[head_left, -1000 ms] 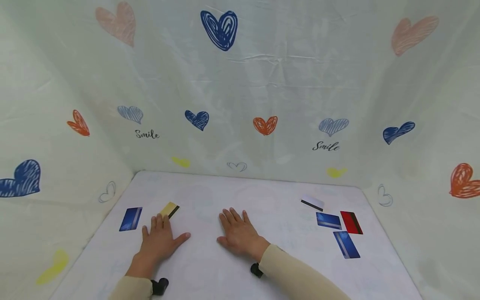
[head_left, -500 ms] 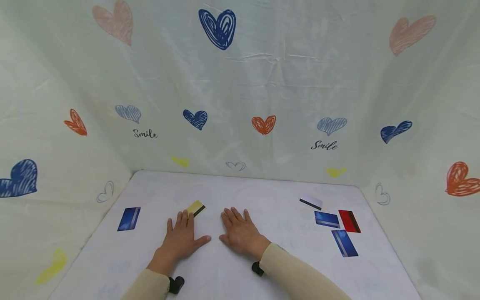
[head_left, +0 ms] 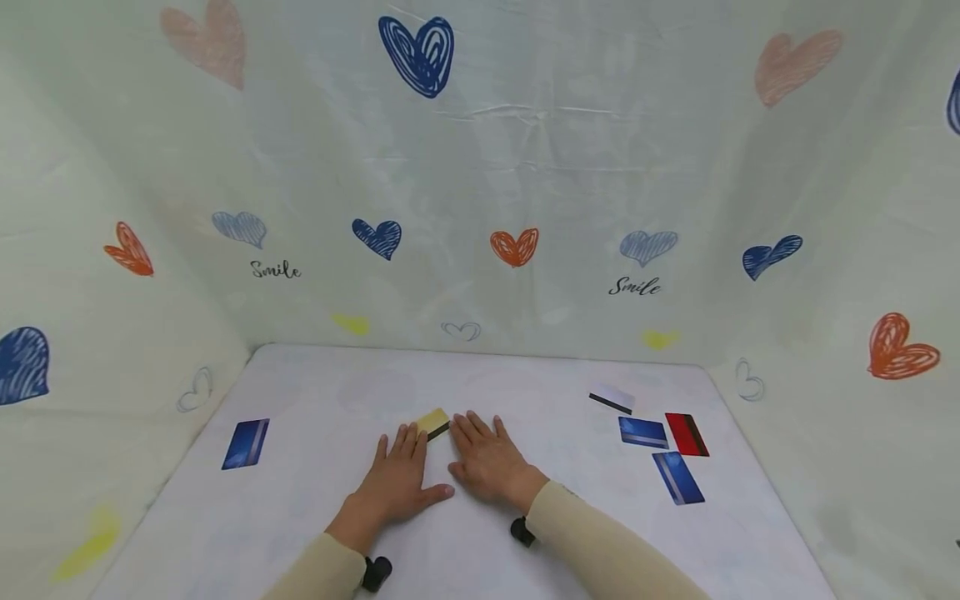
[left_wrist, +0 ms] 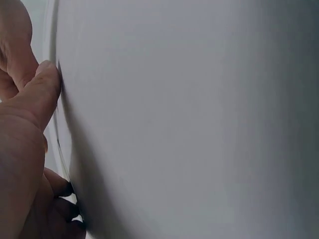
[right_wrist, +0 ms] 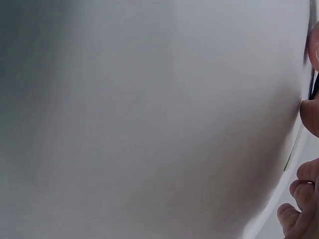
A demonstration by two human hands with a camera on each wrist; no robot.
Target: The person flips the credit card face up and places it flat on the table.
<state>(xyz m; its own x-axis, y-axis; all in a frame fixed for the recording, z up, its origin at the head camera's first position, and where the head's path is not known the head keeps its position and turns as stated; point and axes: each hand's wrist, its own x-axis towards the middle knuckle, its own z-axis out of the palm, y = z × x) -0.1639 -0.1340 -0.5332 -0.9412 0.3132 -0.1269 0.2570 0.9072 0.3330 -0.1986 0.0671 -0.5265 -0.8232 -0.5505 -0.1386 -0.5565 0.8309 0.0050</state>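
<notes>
Left hand (head_left: 397,483) on yellow card (head_left: 432,422), right hand (head_left: 489,460) beside it — both grips released (four cards (head_left: 647,433) rightward)

Three blue cards (head_left: 245,444), one red card (head_left: 684,434), one white card (head_left: 615,396), one yellow card (head_left: 431,422): six total. One left hand (head_left: 397,483), one right hand (head_left: 491,462). Two beige sleeves (head_left: 611,546), two black wrist devices (head_left: 377,573), one table (head_left: 540,392). Backdrop (head_left: 450,167): two "Smile" prints (head_left: 276,270); hearts (head_left: 431,67): three orange, two pink, two pale blue, three yellow, three outlined, four dark blue, plus a blue sliver (head_left: 955,104) at right edge.
</notes>
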